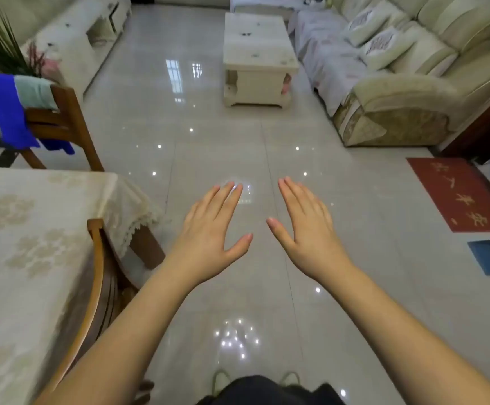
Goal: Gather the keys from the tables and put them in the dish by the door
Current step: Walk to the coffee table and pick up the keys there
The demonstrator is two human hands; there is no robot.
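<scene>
both hands, left hand (208,232) and right hand (305,229), spread flat and empty above bare floor (208,135), coffee table (257,45) ahead.

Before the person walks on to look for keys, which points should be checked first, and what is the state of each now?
1. Left hand empty, fingers spread: ok.
2. Right hand empty, fingers spread: ok.
3. Tiled floor free up to the coffee table: ok.
4. Keys on the coffee table: cannot tell; small dark items lie on top, too small to name.
5. Keys on the dining table: not ok; none on the visible cloth.
6. Dish by the door: cannot tell; not in view.
</scene>
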